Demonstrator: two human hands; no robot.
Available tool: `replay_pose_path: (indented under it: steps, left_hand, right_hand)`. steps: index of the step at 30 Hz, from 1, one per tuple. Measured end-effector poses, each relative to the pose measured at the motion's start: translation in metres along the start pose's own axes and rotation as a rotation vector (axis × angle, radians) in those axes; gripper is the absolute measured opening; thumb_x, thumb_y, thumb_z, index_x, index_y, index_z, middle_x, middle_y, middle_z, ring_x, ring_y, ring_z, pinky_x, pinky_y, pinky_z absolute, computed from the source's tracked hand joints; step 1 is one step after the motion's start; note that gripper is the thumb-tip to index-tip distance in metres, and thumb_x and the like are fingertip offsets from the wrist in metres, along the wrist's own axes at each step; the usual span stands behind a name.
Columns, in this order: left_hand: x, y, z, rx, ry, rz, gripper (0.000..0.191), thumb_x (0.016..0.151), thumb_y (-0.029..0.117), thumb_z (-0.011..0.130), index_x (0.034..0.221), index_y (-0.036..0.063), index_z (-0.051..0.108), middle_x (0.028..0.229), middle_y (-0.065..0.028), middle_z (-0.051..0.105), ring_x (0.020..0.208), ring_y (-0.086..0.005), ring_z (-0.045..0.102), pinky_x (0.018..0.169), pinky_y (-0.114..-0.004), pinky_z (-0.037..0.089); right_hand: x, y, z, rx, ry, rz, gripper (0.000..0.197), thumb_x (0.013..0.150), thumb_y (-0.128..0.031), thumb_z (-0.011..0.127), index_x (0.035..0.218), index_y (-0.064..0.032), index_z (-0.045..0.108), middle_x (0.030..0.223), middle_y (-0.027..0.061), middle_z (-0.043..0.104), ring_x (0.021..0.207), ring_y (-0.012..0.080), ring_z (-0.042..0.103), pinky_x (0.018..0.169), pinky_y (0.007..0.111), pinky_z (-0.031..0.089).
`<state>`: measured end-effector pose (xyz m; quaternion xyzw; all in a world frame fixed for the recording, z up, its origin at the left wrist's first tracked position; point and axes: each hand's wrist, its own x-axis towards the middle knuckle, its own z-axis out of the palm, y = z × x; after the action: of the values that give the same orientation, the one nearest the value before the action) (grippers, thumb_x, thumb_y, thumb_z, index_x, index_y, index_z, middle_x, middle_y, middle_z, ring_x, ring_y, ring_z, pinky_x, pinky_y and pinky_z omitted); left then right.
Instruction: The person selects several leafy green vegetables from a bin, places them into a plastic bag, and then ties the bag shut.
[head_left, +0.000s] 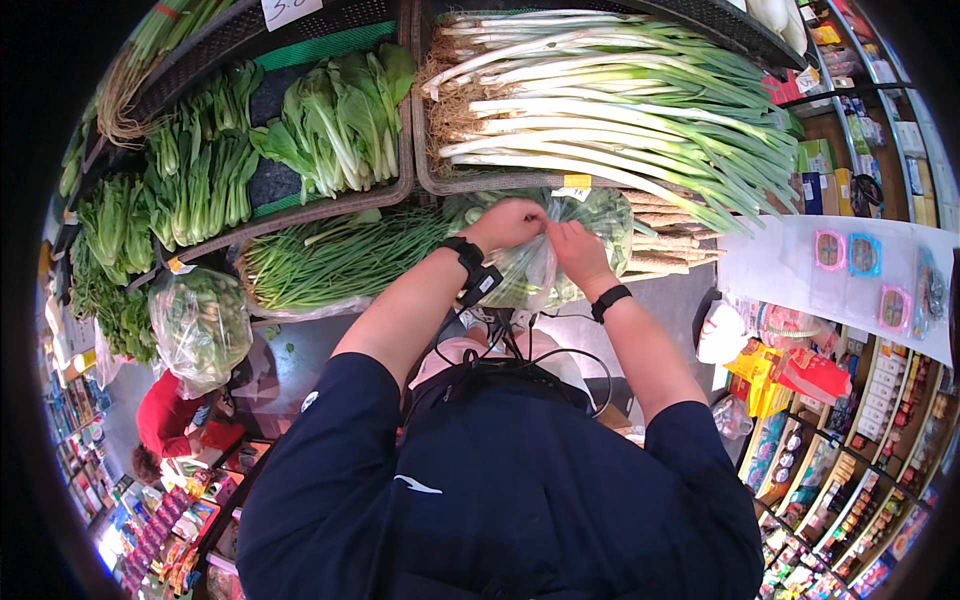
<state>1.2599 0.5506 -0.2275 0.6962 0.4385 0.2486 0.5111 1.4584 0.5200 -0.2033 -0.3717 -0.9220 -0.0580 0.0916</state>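
Observation:
My left hand (516, 223) and my right hand (576, 251) meet at the gathered neck of a clear plastic bag (534, 264) holding leafy greens. The fingers of both pinch the thin film, and the bag hangs below them. Just beyond lies a plastic crate of long green onions (592, 112), white ends and roots to the left. Thin green chives or scallions (345, 259) lie to the left of the bag, and brown root vegetables (664, 232) to the right. What the fingertips do with the film is partly hidden.
Crates of leafy greens (341, 120) stand at the upper left, with a filled clear bag (201, 322) below them. A person in a red top (166, 420) bends at the lower left. A white panel (847, 277) juts in from the right, near packed shelves (847, 465).

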Motion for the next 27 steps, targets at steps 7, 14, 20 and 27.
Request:
replay_pose_path:
  steps: [7, 14, 20, 27]
  left_hand:
    - [0.029, 0.008, -0.001, -0.029, -0.194, 0.174, 0.025, 0.087, -0.003, 0.055, 0.109, 0.0039, 0.064, 0.097, -0.011, 0.069, 0.088, -0.0218, 0.064, 0.081, -0.033, 0.05]
    - [0.043, -0.008, 0.008, -0.266, -0.358, 0.144, 0.014, 0.088, 0.002, 0.055, 0.099, -0.0008, 0.065, 0.089, -0.0051, 0.064, 0.082, -0.015, 0.057, 0.077, -0.029, 0.047]
    - [0.052, -0.018, 0.014, -0.617, -0.499, -0.049, 0.017, 0.094, 0.003, 0.05, 0.106, 0.0012, 0.062, 0.096, -0.003, 0.062, 0.092, -0.0123, 0.054, 0.083, -0.028, 0.045]
    - [0.033, 0.017, -0.001, 0.08, -0.311, 0.235, 0.008, 0.09, 0.01, 0.051, 0.094, 0.0036, 0.054, 0.084, -0.0184, 0.062, 0.074, -0.0299, 0.055, 0.07, -0.038, 0.046]
  right_hand:
    - [0.002, 0.004, 0.0, -0.006, 0.052, -0.011, 0.016, 0.078, -0.012, 0.06, 0.093, -0.0113, 0.056, 0.078, -0.0005, 0.055, 0.076, 0.015, 0.061, 0.057, 0.029, 0.053]
    - [-0.003, -0.001, -0.006, 0.012, 0.028, -0.001, 0.019, 0.079, -0.011, 0.06, 0.098, -0.0099, 0.059, 0.082, 0.0018, 0.058, 0.076, 0.0168, 0.062, 0.057, 0.031, 0.054]
    - [-0.007, 0.0, -0.001, 0.014, 0.079, 0.007, 0.016, 0.078, -0.012, 0.06, 0.093, -0.0108, 0.056, 0.089, 0.001, 0.061, 0.08, 0.0149, 0.063, 0.058, 0.029, 0.054]
    - [-0.009, -0.001, -0.009, 0.05, 0.01, 0.098, 0.015, 0.076, -0.013, 0.061, 0.09, -0.0129, 0.056, 0.08, 0.0008, 0.053, 0.08, 0.0167, 0.061, 0.059, 0.031, 0.053]
